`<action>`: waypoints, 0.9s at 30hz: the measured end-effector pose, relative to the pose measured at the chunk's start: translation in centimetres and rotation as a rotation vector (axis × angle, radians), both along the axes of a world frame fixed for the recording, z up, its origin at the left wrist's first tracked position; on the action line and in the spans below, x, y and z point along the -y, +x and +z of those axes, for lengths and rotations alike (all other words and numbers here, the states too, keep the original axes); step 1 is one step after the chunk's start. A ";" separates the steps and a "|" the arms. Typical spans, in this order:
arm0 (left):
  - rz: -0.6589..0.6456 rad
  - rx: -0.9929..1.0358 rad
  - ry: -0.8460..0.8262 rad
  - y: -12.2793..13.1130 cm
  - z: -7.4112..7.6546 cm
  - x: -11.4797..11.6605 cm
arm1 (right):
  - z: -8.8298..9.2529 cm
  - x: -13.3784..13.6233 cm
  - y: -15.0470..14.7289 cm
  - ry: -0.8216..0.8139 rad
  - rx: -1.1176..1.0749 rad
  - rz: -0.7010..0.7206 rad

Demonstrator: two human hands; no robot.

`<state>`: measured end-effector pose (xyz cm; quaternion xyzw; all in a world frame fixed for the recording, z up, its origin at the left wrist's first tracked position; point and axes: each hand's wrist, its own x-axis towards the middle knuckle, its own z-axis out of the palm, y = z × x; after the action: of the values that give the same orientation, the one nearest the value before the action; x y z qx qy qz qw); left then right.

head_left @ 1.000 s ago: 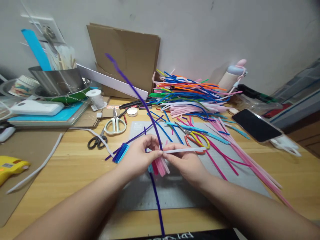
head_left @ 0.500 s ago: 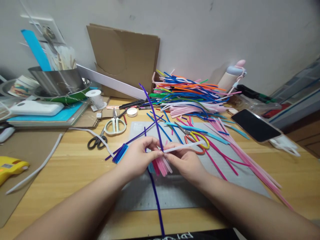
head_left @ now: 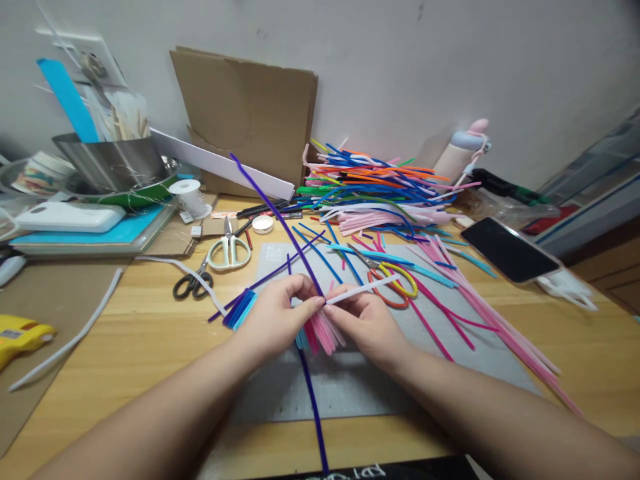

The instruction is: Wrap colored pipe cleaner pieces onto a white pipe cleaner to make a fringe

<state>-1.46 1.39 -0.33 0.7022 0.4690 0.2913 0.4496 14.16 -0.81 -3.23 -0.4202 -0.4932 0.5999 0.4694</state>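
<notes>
At the centre, above a grey mat (head_left: 345, 400) on the wooden tabletop (head_left: 165, 320), the left hand (head_left: 277, 313) pinches a long purple stem (head_left: 276, 217) between thumb and index finger, its free end slanting up toward eleven o'clock. The right hand (head_left: 370, 330) meets it tip to tip, its fingers pinching a white stem (head_left: 363, 289) that points between two and three o'clock. Just below both thumbs hangs a row of pink pieces (head_left: 323, 333), with light blue ones at its left end; how they are fastened is hidden. A second purple length (head_left: 311, 393) runs down toward six o'clock. At nine o'clock, folded blue and purple pieces (head_left: 243, 308) stick out past the left hand; whether they join the pink row cannot be seen. Orange-and-yellow scissors (head_left: 412, 287) lie just beyond the right hand, between two and three o'clock, white-handled scissors (head_left: 225, 259) at ten. A mixed heap of stems (head_left: 380, 187) sits at one o'clock, and a yellow glue gun (head_left: 23, 337) well apart at nine.
</notes>
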 end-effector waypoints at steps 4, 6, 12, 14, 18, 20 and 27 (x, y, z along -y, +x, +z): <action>0.008 0.013 -0.005 0.3 0.2 0.0 | -0.2 0.0 0.0 0.002 0.035 -0.008; 0.009 0.025 -0.012 0.3 0.2 0.0 | -0.2 0.0 0.0 -0.010 0.048 -0.004; 0.004 0.058 -0.003 0.2 -0.2 0.1 | 0.0 0.1 -0.2 -0.015 0.051 -0.021; -0.004 0.073 -0.012 0.2 -0.5 0.1 | -0.1 0.1 -0.2 -0.011 0.049 -0.023; -0.005 0.113 -0.043 0.1 -1.0 0.1 | -0.4 0.0 -0.1 0.007 0.060 -0.061; 0.001 0.121 -0.045 0.1 -1.1 0.1 | -0.4 0.0 -0.1 0.012 0.069 -0.076; 0.060 0.036 0.012 0.4 -0.2 0.2 | -0.2 0.0 -0.3 0.025 0.063 -0.085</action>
<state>-1.09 1.14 -0.55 0.6852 0.4799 0.3200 0.4447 13.90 -0.83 -3.45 -0.4538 -0.4967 0.5596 0.4839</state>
